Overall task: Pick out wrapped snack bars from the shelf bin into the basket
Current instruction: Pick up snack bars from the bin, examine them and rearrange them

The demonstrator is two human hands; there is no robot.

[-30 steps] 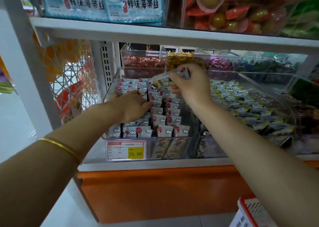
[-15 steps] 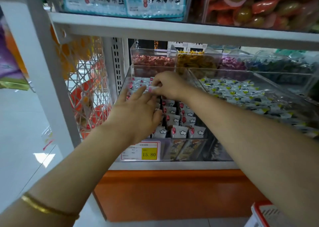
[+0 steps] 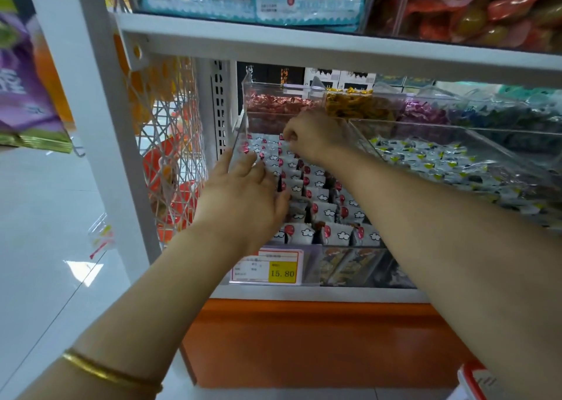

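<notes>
One clear bin on the shelf holds the bars, too many to count. They fill three or four files running toward 12 o'clock. Each bar stands on end, long axis upright, top edge up and printed face toward 6 o'clock. Two hands are in the bin. The left hand lies at the 9 o'clock side, its fingers straight and slightly apart, resting on the bar tops. The right hand is at the 12 o'clock end, its fingers curled down among the bars; whether they grip one I cannot tell. One price tag sits on the bin front. One basket corner shows at 5 o'clock.
</notes>
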